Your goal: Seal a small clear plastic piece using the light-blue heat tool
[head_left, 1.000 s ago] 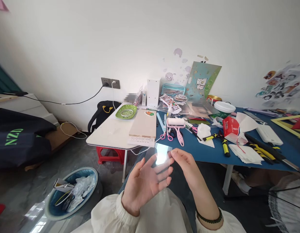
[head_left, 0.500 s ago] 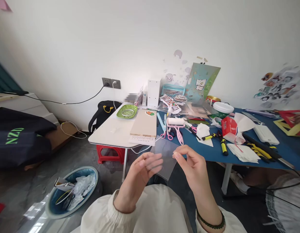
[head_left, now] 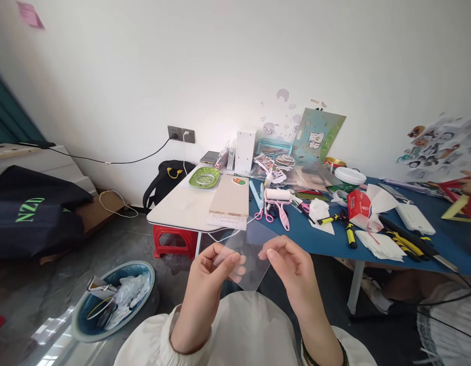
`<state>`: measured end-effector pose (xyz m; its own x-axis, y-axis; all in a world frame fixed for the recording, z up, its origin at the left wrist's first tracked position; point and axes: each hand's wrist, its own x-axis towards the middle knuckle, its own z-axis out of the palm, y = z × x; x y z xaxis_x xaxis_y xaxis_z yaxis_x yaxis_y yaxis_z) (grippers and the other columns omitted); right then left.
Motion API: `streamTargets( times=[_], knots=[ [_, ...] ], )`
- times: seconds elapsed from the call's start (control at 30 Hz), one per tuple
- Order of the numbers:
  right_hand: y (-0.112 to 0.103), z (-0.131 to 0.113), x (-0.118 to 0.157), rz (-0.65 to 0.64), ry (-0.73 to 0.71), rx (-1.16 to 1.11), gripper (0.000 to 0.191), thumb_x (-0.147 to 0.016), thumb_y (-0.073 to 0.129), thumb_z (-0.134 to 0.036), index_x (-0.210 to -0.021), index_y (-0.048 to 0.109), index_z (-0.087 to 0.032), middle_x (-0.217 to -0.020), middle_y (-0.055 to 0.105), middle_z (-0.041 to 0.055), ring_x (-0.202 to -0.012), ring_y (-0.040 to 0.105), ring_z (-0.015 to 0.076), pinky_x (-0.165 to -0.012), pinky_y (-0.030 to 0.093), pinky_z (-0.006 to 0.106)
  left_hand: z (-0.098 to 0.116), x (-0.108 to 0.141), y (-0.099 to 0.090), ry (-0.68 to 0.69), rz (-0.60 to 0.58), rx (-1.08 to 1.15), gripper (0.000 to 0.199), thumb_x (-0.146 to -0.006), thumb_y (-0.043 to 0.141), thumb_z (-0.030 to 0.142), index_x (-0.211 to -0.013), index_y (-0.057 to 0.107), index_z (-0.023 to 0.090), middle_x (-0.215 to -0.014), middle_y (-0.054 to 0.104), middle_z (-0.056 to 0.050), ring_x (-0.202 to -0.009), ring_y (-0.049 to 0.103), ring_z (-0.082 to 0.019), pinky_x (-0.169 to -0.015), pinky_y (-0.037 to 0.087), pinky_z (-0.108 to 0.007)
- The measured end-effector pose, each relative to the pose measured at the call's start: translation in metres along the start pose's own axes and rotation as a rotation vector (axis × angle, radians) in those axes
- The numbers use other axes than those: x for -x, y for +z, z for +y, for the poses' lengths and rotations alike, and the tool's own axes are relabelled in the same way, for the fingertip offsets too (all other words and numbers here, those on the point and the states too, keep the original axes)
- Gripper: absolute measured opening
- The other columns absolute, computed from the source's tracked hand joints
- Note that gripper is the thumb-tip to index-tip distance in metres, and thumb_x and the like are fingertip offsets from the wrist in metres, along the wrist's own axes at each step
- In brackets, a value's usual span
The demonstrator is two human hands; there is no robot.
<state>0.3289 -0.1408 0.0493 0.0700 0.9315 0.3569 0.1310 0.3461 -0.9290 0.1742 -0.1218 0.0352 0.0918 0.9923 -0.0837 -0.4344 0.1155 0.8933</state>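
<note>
A clear plastic sheet [head_left: 252, 274] hangs tilted in front of my lap, below the table edge. My left hand [head_left: 214, 284] is closed on its left side, with the thumb in front and the fingertips showing hazily through the plastic. At the opposite side my right hand [head_left: 290, 269] pinches the sheet's edge between thumb and bent fingers. Just beyond the sheet, a beige board [head_left: 229, 195] with a carrot-like sticker lies over a white ruler-marked strip [head_left: 226, 220] on the table. Pink scissors [head_left: 266, 216] and a pink-handled lint roller [head_left: 280, 203] are beside the board.
A green tray [head_left: 203, 178] stands on the white table [head_left: 174, 206]. Pliers [head_left: 350, 231], napkins [head_left: 380, 245] and a red tissue packet [head_left: 359, 208] lie on the blue tabletop [head_left: 315, 241]. A bin [head_left: 153, 290] stands at lower left. At far right is another person's hand [head_left: 469, 183].
My left hand has closed its thumb and fingers on the sheet, after its fingers were blurred and spread. My right hand has moved slightly left and down. The camera view has shifted slightly.
</note>
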Motion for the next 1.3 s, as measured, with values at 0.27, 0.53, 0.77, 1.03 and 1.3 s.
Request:
streamTargets(
  times=[0.27, 0.53, 0.77, 1.03, 1.3],
  knots=[
    [-0.003, -0.021, 0.008, -0.127, 0.007, 0.097, 0.017, -0.086, 0.056, -0.024, -0.069, 0.056, -0.021, -0.067, 0.059, -0.0012, -0.065, 0.054, 0.0138, -0.06, 0.041, 0.025, 0.036, 0.008, -0.011, -0.04, -0.406, -0.249, 0.016, -0.076, 0.072, 0.026, -0.07, 0.059, 0.017, -0.066, 0.066, 0.0, -0.063, 0.061, -0.011, -0.06, 0.048, -0.02],
    [0.003, -0.032, 0.01, -0.207, 0.029, 0.028, 0.023, -0.087, 0.056, -0.033, -0.069, 0.055, -0.02, -0.064, 0.056, -0.0011, -0.062, 0.052, 0.0137, -0.059, 0.039, 0.026, 0.049, 0.025, -0.003, 0.015, -0.339, -0.314, 0.014, -0.077, 0.071, 0.029, -0.073, 0.065, 0.016, -0.066, 0.068, -0.001, -0.054, 0.063, -0.011, -0.047, 0.046, -0.017],
    [0.006, -0.022, 0.018, -0.503, 0.122, 0.001, 0.043, -0.091, 0.049, -0.04, -0.054, 0.042, -0.019, -0.051, 0.04, -0.0036, -0.051, 0.035, 0.01, -0.049, 0.025, 0.026, 0.047, 0.032, -0.001, 0.053, -0.247, -0.259, 0.016, -0.076, 0.072, 0.029, -0.07, 0.065, 0.016, -0.064, 0.07, -0.002, -0.05, 0.06, -0.01, -0.046, 0.047, -0.017],
    [0.003, -0.015, 0.015, -0.543, 0.129, -0.059, 0.047, -0.09, 0.049, -0.04, -0.051, 0.033, -0.02, -0.049, 0.03, -0.0049, -0.047, 0.026, 0.0092, -0.047, 0.02, 0.028, 0.049, 0.02, 0.003, 0.116, -0.166, -0.244, 0.016, -0.076, 0.071, 0.033, -0.078, 0.073, 0.017, -0.064, 0.073, -0.005, -0.047, 0.061, -0.013, -0.04, 0.044, -0.02],
    [-0.001, -0.005, 0.014, -0.583, 0.143, -0.149, 0.048, -0.091, 0.046, -0.04, -0.048, 0.038, -0.02, -0.046, 0.038, -0.0033, -0.045, 0.034, 0.0095, -0.048, 0.026, 0.027, 0.042, 0.014, 0.007, 0.105, -0.144, -0.246, 0.018, -0.076, 0.072, 0.033, -0.079, 0.074, 0.016, -0.065, 0.073, -0.006, -0.047, 0.061, -0.013, -0.04, 0.044, -0.019]
  ],
)
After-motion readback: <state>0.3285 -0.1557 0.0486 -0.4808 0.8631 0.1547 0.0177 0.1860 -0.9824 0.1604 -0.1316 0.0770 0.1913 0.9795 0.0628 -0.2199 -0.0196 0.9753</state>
